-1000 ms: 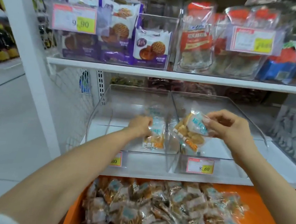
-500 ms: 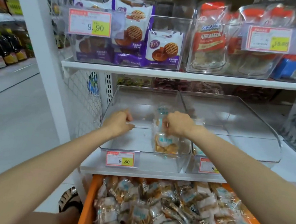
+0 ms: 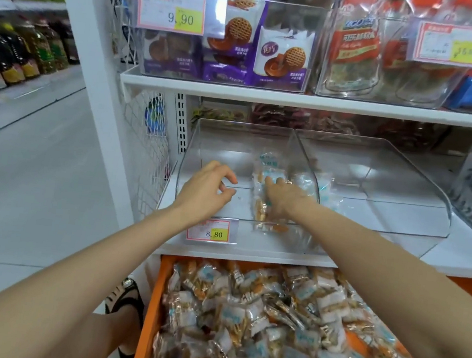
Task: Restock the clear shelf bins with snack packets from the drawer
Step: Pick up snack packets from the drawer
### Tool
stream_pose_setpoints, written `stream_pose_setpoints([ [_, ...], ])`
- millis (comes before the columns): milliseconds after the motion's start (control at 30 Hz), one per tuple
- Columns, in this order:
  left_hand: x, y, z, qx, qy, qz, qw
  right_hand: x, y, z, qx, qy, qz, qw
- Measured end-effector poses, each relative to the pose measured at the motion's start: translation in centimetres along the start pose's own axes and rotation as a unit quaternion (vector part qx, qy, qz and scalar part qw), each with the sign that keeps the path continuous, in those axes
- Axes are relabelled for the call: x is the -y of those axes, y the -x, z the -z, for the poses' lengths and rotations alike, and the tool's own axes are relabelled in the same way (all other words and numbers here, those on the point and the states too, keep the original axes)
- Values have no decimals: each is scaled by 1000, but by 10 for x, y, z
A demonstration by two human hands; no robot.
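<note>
My left hand (image 3: pixel 206 193) hovers over the left bin (image 3: pixel 200 144), fingers loosely curled, empty. The packet (image 3: pixel 266 167) sits by that bin's right wall — long axis front to back, blue end rearward. My right hand (image 3: pixel 286 199) lays fingers on it; gripping or not, cannot tell. I'd seat it flat, then release.

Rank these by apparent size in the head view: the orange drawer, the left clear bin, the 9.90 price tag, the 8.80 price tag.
1. orange drawer, though it is nearest the camera and cut off by the frame
2. left clear bin
3. 9.90 price tag
4. 8.80 price tag
</note>
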State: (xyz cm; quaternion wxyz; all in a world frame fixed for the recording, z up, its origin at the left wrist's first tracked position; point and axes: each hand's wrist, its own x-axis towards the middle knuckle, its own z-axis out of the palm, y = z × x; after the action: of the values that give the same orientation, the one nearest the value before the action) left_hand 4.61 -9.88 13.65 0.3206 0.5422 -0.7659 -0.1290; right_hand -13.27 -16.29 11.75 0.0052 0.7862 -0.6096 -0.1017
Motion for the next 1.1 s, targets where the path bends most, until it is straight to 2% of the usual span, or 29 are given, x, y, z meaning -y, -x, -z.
stream_pose_setpoints([
  [133,-12,34,5,47,18,-60,997,1,8,5,-27,-34,-19,999],
  [200,-17,54,2,107,29,-74,991,-1,28,15,-98,-37,-4,994],
  [300,-14,78,-20,236,15,-58,970,-4,87,14,-262,-96,99,955],
  [367,-4,84,-47,354,-28,-27,934,-3,127,-3,-296,-155,219,917],
  [400,3,86,-63,406,-58,-12,912,-3,140,-19,-258,-161,272,913],
  [467,22,92,-97,472,-104,13,875,-2,146,-59,-92,-120,291,945],
  [500,34,97,-114,492,-121,27,861,-4,142,-84,-8,-87,270,959],
  [567,60,108,-142,531,-176,41,828,-11,130,-133,137,-65,220,964],
  [667,92,124,-171,557,-244,-21,794,-28,115,-198,256,-121,140,949],
  [733,100,132,-183,553,-243,-51,796,-31,111,-226,280,-168,99,940],
  [867,107,138,-200,503,-164,-31,848,-13,107,-264,273,-277,32,921],
  [1033,104,126,-202,474,-132,-12,870,14,95,-284,264,-258,-43,928],
  [1100,102,123,-196,461,-107,10,881,15,94,-284,253,-263,-49,930],
])
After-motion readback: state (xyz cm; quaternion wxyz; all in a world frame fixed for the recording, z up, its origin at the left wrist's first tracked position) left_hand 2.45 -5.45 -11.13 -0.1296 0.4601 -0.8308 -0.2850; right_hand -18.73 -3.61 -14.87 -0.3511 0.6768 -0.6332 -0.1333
